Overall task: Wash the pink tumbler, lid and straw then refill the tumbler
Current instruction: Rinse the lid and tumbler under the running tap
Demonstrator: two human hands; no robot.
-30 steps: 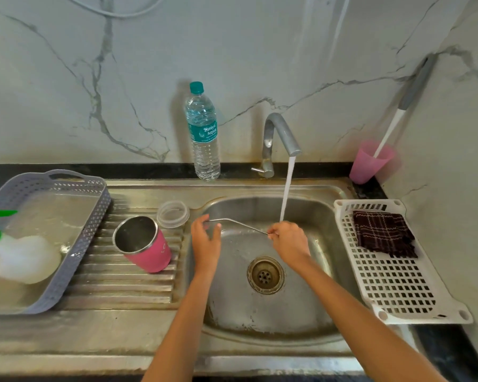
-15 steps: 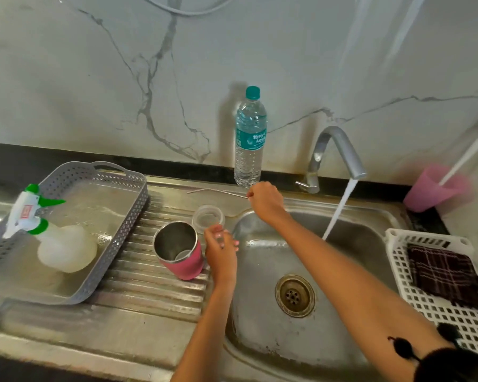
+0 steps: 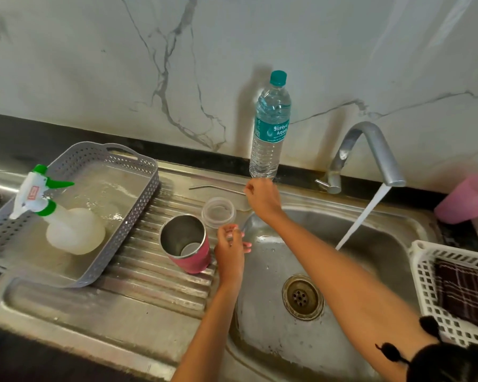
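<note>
Pinching straw (image 3: 215,188) end, right hand (image 3: 262,199); left hand (image 3: 229,250) beside tumbler (image 3: 186,244), grip unclear.

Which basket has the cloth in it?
The white basket on the right holds the dark checked cloth. The grey basket on the left holds a spray bottle instead.
</note>
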